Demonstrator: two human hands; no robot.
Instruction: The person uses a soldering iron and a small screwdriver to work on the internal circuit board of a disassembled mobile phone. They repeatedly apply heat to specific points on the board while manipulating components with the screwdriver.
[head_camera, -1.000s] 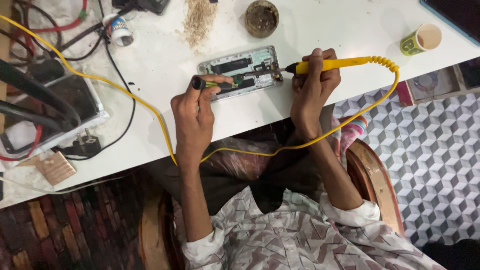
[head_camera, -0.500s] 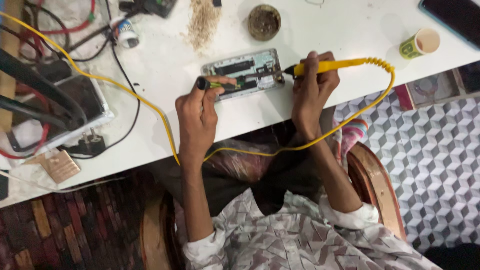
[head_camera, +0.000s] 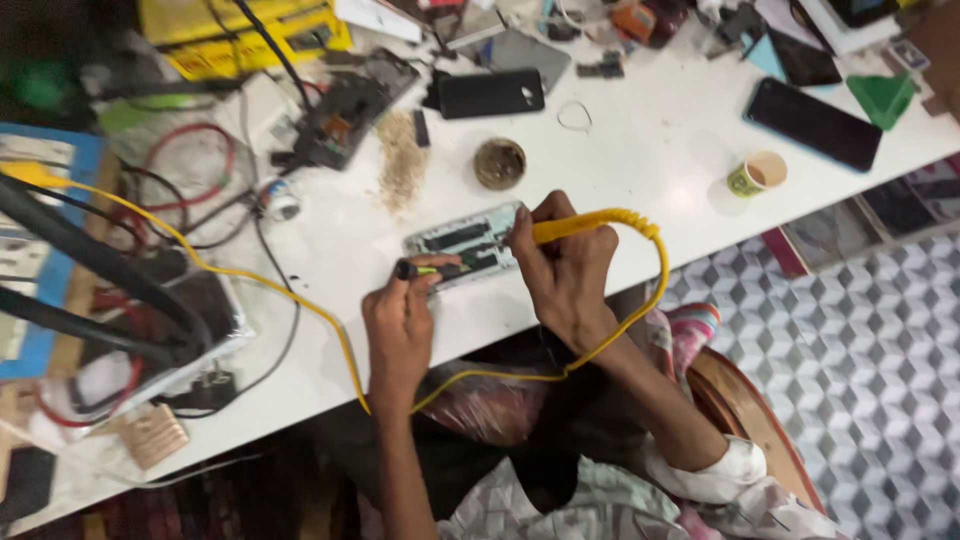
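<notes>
A yellow flat package (head_camera: 240, 25) lies at the table's far left edge, a small paper cup (head_camera: 757, 175) to the right. Compared with 0.5 s ago, the view takes in more of the table (head_camera: 640, 150). The right hand (head_camera: 565, 270) grips a yellow soldering iron (head_camera: 580, 226) over the opened phone (head_camera: 465, 245); the left hand (head_camera: 400, 320) pinches what looks like a dark-handled tool (head_camera: 420, 270) at its edge.
</notes>
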